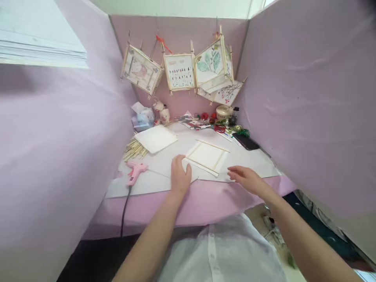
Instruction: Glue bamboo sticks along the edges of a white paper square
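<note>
A square frame of thin wooden sticks around a cream paper panel [207, 155] lies on a white board [152, 178], and one loose-looking stick runs along its near edge. My left hand [179, 176] rests at the frame's near left corner, its fingertips against the stick's end. Nothing shows held in it. My right hand [246, 180] hovers just right of the frame, over the board's near edge, with fingers slightly apart and empty. Close to the left sit a pink glue gun [135, 171] with a dark cord, a bundle of wooden sticks [135, 149] and a white square sheet [155, 138].
Pink-draped walls [58, 137] enclose the table, and finished paper-and-stick panels [179, 72] hang along the back. Red scissors [219, 128], a black phone [246, 141], a lidded jar [224, 112] and scattered craft supplies line the back edge. Pink cloth [205, 203] covers the front edge.
</note>
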`<state>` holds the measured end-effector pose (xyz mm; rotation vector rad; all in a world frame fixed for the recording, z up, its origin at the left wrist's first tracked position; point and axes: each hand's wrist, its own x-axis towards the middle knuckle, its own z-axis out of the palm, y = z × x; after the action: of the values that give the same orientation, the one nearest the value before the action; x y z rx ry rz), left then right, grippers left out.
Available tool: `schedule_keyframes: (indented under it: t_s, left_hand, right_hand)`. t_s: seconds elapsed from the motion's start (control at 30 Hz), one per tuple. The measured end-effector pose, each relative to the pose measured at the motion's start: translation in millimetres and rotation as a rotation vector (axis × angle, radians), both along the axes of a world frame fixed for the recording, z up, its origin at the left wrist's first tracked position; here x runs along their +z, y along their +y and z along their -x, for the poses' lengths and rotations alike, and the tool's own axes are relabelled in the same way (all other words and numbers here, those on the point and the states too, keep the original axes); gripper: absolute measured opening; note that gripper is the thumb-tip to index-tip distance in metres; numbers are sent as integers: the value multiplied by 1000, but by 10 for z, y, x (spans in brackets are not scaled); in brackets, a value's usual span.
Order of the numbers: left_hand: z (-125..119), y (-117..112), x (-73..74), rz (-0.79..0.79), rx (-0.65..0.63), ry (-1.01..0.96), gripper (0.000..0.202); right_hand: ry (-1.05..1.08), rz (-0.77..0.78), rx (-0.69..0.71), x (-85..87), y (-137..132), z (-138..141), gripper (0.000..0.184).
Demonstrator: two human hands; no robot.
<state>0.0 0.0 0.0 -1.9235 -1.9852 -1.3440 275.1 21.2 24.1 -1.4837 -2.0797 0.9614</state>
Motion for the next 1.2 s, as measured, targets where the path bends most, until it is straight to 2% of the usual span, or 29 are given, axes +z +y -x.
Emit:
schedule_keyframes:
  t_s: [0.13, 0.2, 0.23, 0.33, 0.47, 0.6, 0.73, 0.9, 1.03, 1.2]
  left_hand:
    - [-189, 208, 72, 195, -15, 159, 62]
    - [-302, 357, 103, 345, -26, 264, 79]
    - [-357, 437, 112, 414, -35, 302, 85]
    - [-487, 652, 107, 576, -27, 350, 100]
    - [-550, 801, 45, 671, 18, 358, 116]
    - [-538, 833, -6, 737, 3, 355, 123]
    - [-520, 826, -4, 726, -14, 356, 123]
    - [-526, 809, 16, 721, -8, 355, 119]
    - [-518, 812, -29, 694, 9, 336, 117]
    - [-558, 752, -61, 520, 53, 354, 114]
  right_hand:
    - [-50, -301, -4, 144, 369, 145, 50]
    - [-113, -462, 30, 144, 660, 313, 61]
    - [-169, -490, 70, 127, 824, 415, 68]
    - [-397, -443, 164, 37, 1303, 717, 81]
    - [-467, -395, 266, -133, 1703, 938, 85]
    - [-521, -321, 332, -311, 1823, 961, 89]
    - [-559, -285, 351, -381, 1828, 948, 91]
    - [-573, -284, 351, -354, 1801, 964, 90]
    - [-552, -270, 354, -298, 1807, 983, 92]
    - [-455, -308, 280, -137, 1812, 862, 81]
